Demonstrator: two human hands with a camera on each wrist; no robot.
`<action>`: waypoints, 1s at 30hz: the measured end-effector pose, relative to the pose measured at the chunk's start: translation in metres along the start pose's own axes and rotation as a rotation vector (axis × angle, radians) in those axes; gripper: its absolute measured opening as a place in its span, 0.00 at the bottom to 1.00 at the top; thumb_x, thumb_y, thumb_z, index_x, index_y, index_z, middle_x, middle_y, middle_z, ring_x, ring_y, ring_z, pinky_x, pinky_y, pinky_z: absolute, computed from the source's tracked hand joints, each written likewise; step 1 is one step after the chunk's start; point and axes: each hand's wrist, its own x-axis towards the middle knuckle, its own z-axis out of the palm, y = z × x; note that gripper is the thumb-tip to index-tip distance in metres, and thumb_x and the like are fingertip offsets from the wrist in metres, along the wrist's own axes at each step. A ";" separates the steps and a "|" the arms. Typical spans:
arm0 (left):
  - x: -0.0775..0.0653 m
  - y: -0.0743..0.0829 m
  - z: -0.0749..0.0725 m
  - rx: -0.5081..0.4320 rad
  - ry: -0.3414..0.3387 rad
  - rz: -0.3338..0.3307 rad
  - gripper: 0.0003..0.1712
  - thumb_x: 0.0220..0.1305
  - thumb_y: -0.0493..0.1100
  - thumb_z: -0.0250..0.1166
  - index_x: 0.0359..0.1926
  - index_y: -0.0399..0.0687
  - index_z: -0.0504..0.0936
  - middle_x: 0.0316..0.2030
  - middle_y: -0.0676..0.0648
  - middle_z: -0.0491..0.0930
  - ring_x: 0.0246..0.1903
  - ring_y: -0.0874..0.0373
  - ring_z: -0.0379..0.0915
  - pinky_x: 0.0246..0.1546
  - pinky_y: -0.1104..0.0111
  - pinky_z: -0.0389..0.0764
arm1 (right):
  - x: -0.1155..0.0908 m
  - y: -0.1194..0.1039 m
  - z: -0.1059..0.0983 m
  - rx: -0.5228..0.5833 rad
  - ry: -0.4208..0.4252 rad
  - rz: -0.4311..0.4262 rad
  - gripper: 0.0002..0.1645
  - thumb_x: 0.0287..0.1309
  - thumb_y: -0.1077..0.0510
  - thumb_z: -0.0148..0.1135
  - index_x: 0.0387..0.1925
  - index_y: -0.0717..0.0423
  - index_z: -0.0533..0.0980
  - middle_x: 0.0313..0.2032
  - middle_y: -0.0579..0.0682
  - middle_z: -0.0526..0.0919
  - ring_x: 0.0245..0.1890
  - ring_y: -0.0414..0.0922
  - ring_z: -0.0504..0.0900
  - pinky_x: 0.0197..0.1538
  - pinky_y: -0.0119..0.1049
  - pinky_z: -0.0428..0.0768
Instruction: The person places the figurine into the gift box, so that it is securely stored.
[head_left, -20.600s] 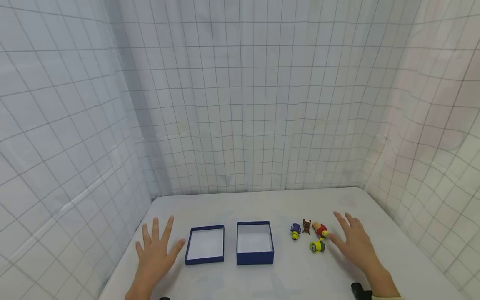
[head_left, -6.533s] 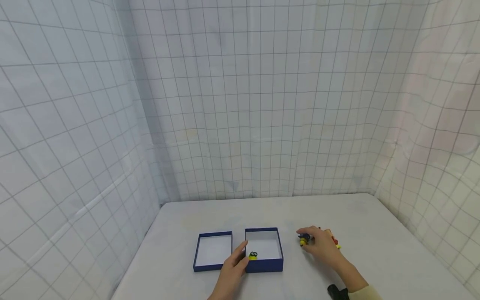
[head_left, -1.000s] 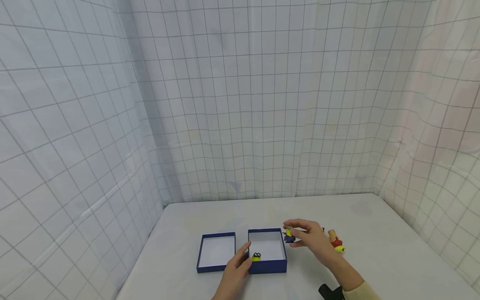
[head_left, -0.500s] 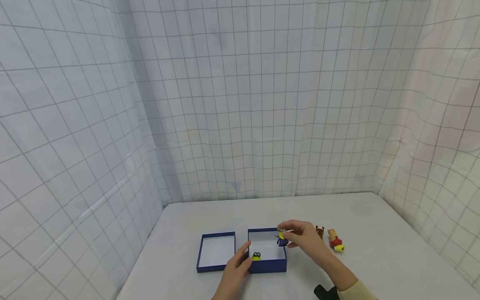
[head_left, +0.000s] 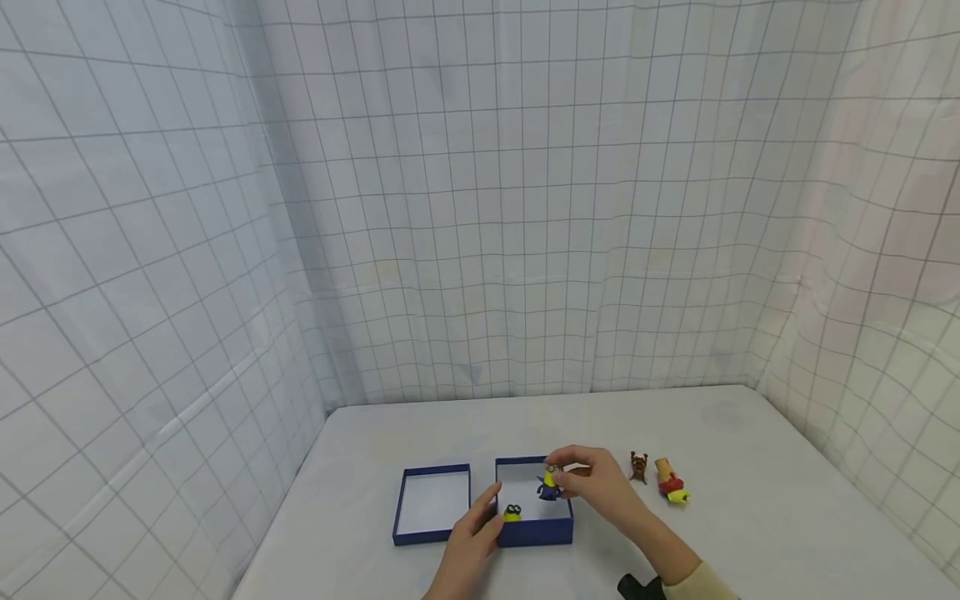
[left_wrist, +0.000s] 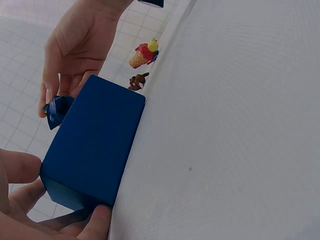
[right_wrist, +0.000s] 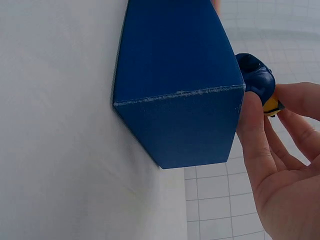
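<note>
Figurine (head_left: pixel 549 488), yellow above blue

Here's the squeeze: over the right half of the blue box (head_left: pixel 536 533), the right hand (head_left: pixel 596 483) and its pinched blue-and-yellow figure (head_left: pixel 548 490) crowd the opening, leaving room at the far left, with a yellow figure (head_left: pixel 512 515) filling the near-left corner. The left hand (head_left: pixel 471 546) blocks the slim gap towards the shallow blue tray (head_left: pixel 422 539). Behind both runs a broad passage of table (head_left: pixel 480 429), while the brown figure (head_left: pixel 638 468) and ice-cream figure (head_left: pixel 670 482) obstruct the right.
</note>
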 end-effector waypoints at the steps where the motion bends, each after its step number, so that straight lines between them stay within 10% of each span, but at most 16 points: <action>1: 0.000 0.001 0.000 -0.001 -0.002 -0.002 0.30 0.75 0.42 0.56 0.75 0.55 0.66 0.73 0.28 0.57 0.69 0.28 0.57 0.57 0.48 0.79 | 0.000 0.001 0.001 -0.005 -0.005 -0.006 0.19 0.63 0.58 0.68 0.53 0.64 0.80 0.47 0.56 0.84 0.42 0.51 0.86 0.40 0.40 0.88; 30: -0.001 0.001 0.000 0.006 -0.020 0.003 0.30 0.75 0.43 0.55 0.76 0.55 0.65 0.72 0.28 0.57 0.69 0.28 0.57 0.57 0.47 0.78 | 0.002 0.003 0.018 -0.265 -0.037 -0.100 0.14 0.64 0.55 0.67 0.50 0.52 0.83 0.46 0.41 0.86 0.44 0.42 0.84 0.42 0.33 0.84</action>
